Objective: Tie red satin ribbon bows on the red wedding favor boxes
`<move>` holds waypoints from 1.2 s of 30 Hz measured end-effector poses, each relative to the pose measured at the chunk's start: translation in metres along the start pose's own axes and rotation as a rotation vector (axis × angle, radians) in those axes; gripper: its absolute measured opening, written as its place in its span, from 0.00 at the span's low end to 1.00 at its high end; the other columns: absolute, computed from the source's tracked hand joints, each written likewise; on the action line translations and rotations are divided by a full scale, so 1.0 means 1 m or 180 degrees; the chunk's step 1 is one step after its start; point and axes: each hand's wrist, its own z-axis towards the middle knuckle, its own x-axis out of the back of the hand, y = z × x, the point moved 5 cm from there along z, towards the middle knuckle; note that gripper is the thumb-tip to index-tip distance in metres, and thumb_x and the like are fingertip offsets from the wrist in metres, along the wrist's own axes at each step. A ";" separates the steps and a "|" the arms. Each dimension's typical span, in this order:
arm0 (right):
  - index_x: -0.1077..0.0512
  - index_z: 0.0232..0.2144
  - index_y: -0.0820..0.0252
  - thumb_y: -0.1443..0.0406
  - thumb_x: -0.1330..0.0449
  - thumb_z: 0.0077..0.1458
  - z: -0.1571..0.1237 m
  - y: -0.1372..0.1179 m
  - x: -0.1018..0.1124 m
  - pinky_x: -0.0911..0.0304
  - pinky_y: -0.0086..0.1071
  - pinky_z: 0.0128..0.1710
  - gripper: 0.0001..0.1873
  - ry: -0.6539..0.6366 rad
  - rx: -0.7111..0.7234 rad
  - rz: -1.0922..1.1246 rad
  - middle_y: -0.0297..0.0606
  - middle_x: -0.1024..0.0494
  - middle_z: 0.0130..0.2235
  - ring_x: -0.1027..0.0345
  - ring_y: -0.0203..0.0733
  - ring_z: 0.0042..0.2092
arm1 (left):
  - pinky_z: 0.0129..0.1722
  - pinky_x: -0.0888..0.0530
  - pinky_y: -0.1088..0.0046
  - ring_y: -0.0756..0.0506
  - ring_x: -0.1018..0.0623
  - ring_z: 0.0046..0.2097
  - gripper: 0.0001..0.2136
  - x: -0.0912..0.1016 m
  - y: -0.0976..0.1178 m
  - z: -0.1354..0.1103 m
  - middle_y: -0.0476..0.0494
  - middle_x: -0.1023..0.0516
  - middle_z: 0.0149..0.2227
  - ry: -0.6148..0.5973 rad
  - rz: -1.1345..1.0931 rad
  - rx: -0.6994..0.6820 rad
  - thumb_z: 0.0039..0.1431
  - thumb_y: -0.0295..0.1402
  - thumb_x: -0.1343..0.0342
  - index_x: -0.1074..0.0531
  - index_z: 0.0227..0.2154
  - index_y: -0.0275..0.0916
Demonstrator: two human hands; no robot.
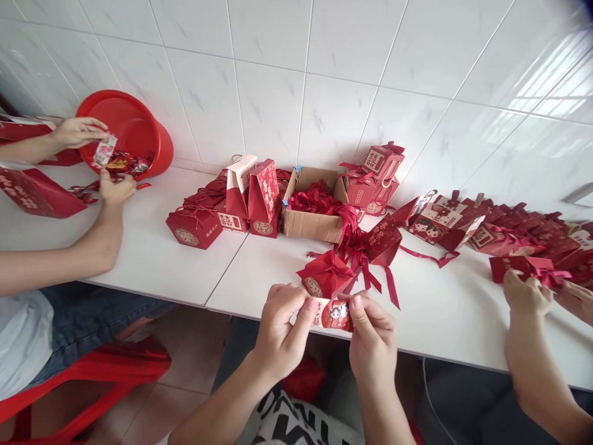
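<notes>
My left hand (283, 329) and my right hand (373, 337) both pinch a small red-and-white card (334, 314) with a cartoon figure, held at the near edge of the white table (445, 315). Just beyond the card sits a small red gift box (325, 276) tied with a red ribbon bow. A loose flat red box and ribbons (380, 244) lie a little further back.
An open cardboard box (311, 222) of red ribbons stands mid-table, with finished red boxes (222, 210) to its left and more (377, 176) behind. A person at left reaches into a red basin (134, 133). Another person's hands (528, 293) work on red boxes at right.
</notes>
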 end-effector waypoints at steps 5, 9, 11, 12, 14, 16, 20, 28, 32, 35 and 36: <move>0.22 0.34 0.58 0.55 0.40 0.56 0.004 0.007 0.000 0.43 0.30 0.30 0.13 -0.0180 -0.0368 -0.0086 0.36 0.28 0.29 0.39 0.36 0.30 | 0.30 0.41 0.73 0.51 0.39 0.26 0.17 0.000 -0.018 0.003 0.52 0.41 0.21 0.0067 -0.0441 0.0339 0.66 0.34 0.57 0.43 0.20 0.38; 0.25 0.41 0.57 0.54 0.38 0.54 0.007 0.011 -0.014 0.42 0.28 0.30 0.16 -0.0870 -0.0633 -0.0140 0.37 0.26 0.31 0.36 0.35 0.31 | 0.25 0.41 0.75 0.52 0.40 0.25 0.17 -0.002 -0.038 0.006 0.52 0.42 0.22 0.0148 -0.1301 0.0921 0.66 0.39 0.56 0.42 0.22 0.38; 0.25 0.37 0.59 0.55 0.37 0.53 0.006 0.012 -0.020 0.40 0.27 0.30 0.14 -0.0952 -0.0684 -0.0124 0.35 0.27 0.28 0.37 0.34 0.30 | 0.25 0.41 0.76 0.52 0.40 0.25 0.17 -0.004 -0.041 0.006 0.52 0.41 0.22 0.0104 -0.1407 0.0925 0.65 0.40 0.55 0.41 0.22 0.38; 0.25 0.34 0.60 0.56 0.36 0.52 0.006 0.013 -0.022 0.40 0.27 0.30 0.13 -0.0895 -0.0718 -0.0098 0.34 0.28 0.27 0.38 0.33 0.29 | 0.25 0.41 0.76 0.52 0.40 0.25 0.17 -0.006 -0.041 0.006 0.52 0.41 0.22 0.0074 -0.1370 0.0885 0.65 0.40 0.55 0.42 0.22 0.38; 0.26 0.30 0.61 0.57 0.35 0.52 0.005 0.015 -0.024 0.40 0.26 0.29 0.12 -0.0720 -0.0761 -0.0010 0.33 0.29 0.26 0.40 0.31 0.27 | 0.25 0.41 0.76 0.53 0.40 0.25 0.18 -0.007 -0.041 0.005 0.52 0.42 0.22 0.0044 -0.1177 0.0801 0.66 0.40 0.55 0.43 0.21 0.38; 0.26 0.28 0.61 0.58 0.35 0.51 0.004 0.018 -0.025 0.39 0.26 0.29 0.11 -0.0605 -0.0732 0.0076 0.32 0.30 0.25 0.40 0.31 0.27 | 0.25 0.41 0.76 0.52 0.40 0.25 0.18 -0.009 -0.042 0.003 0.52 0.42 0.22 0.0013 -0.0964 0.0763 0.66 0.40 0.56 0.43 0.21 0.38; 0.25 0.30 0.59 0.59 0.35 0.51 0.002 0.020 -0.023 0.38 0.25 0.30 0.09 -0.0493 -0.0623 0.0097 0.32 0.28 0.25 0.38 0.31 0.28 | 0.27 0.40 0.75 0.52 0.39 0.26 0.18 -0.011 -0.044 -0.001 0.51 0.40 0.22 -0.0083 -0.0845 0.0765 0.66 0.40 0.57 0.44 0.21 0.38; 0.24 0.32 0.57 0.62 0.35 0.53 0.002 0.021 -0.017 0.36 0.26 0.35 0.05 -0.0500 -0.0525 0.0270 0.33 0.24 0.29 0.34 0.32 0.32 | 0.35 0.35 0.75 0.50 0.32 0.32 0.10 -0.011 -0.029 0.004 0.49 0.32 0.29 -0.0664 -0.1154 0.0536 0.65 0.37 0.53 0.35 0.31 0.37; 0.23 0.34 0.57 0.63 0.35 0.53 0.001 0.021 -0.017 0.36 0.27 0.35 0.05 -0.0621 -0.0562 0.0320 0.34 0.23 0.31 0.33 0.33 0.32 | 0.35 0.35 0.75 0.50 0.31 0.32 0.10 -0.009 -0.032 0.003 0.49 0.32 0.28 -0.0731 -0.1418 0.0730 0.64 0.37 0.51 0.36 0.30 0.37; 0.22 0.32 0.57 0.64 0.35 0.53 0.001 0.018 -0.019 0.36 0.27 0.36 0.04 -0.0666 -0.0609 0.0363 0.33 0.24 0.30 0.33 0.33 0.32 | 0.34 0.35 0.75 0.50 0.32 0.32 0.11 -0.009 -0.036 0.000 0.50 0.33 0.27 -0.0753 -0.1456 0.0894 0.64 0.38 0.50 0.37 0.29 0.37; 0.23 0.32 0.57 0.64 0.35 0.53 0.001 0.018 -0.019 0.36 0.28 0.36 0.04 -0.0662 -0.0619 0.0374 0.33 0.24 0.30 0.33 0.34 0.33 | 0.33 0.36 0.75 0.50 0.32 0.31 0.11 -0.009 -0.037 0.000 0.50 0.34 0.27 -0.0735 -0.1461 0.0923 0.63 0.39 0.50 0.37 0.28 0.37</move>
